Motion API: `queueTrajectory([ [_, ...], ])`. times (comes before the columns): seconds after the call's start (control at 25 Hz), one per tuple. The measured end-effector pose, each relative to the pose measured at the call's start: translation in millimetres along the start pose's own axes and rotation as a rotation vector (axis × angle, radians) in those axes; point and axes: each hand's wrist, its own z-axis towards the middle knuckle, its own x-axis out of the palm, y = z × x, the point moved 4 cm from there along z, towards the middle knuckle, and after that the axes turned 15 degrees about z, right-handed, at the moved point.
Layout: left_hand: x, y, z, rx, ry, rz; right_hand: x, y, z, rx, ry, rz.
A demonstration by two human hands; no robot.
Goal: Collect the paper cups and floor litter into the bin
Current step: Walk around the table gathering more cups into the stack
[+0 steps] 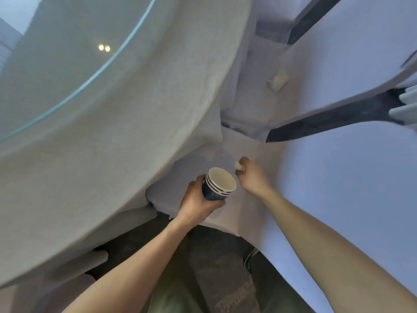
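Left hand (198, 199) closed around stacked cups (217, 185), mouth up, above the floor beside the table (112, 136). Right hand (250, 175) pinching a white scrap (238, 166). More litter (278, 79) lying farther ahead. Risk: thin scrap slipping out; cups tipping while reaching. No bin visible.

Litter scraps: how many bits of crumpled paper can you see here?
2. One scrap is pinched in the right hand, beside the stacked cups in the left hand. Another lies farther off between draped chairs. More may be hidden under cloth.
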Motion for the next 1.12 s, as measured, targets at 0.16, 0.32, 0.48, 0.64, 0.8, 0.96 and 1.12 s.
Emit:
queueTrajectory([
  [0.16, -35.9, -82.3, -48.9, 0.074, -0.092, 0.013, -96.3, 89.1, -56.5, -0.116, -0.096, 0.2],
  [0.32, -53.2, -156.7, -114.6, 0.114, -0.238, -0.037, -178.6, 148.1, -138.7, -0.321, -0.024, 0.084],
  [0.48, -56.6, -208.8, -151.7, 0.161, -0.344, -0.111, -220.0, 165.5, -190.0, -0.435, 0.054, 0.046],
  [0.64, -63.0, -242.9, -161.6, 0.238, -0.408, -0.173, -249.4, 166.6, -216.7, -0.478, 0.078, -0.034],
  [0.8, -63.6, -260.0, -149.1, 0.319, -0.43, -0.124, -263.3, 157.6, -222.3, -0.504, 0.112, -0.162],
  [0.96, -48.7, -271.2, -146.9, 0.292, -0.441, -0.144, -280.2, 147.7, -217.8, -0.545, 0.169, -0.234],
  [1.12, -31.6, -307.6, -135.7, 0.249, -0.497, -0.127, -315.9, 134.0, -192.1, -0.581, 0.252, -0.213],
])
